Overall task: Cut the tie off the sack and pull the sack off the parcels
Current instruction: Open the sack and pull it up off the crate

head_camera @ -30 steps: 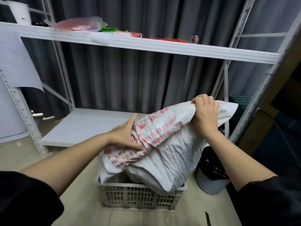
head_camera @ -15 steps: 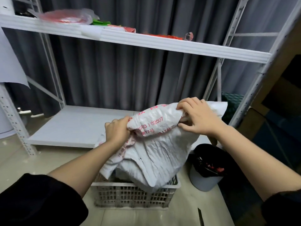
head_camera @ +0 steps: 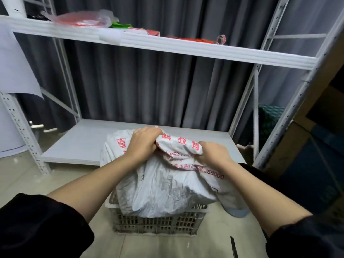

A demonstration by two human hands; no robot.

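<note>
Above floor crate point(head_camera: 158, 223), both hands' fingers point(head_camera: 149, 130) seemingly clench sack point(head_camera: 178, 144).

Sack point(head_camera: 178, 146) hides the parcels; knife point(head_camera: 234, 247) cut off by the bottom edge

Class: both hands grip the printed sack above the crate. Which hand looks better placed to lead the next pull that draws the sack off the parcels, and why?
Probably the left hand: it grips the sack at its bunched top, while the right hand holds lower at the side, above the crate.
</note>
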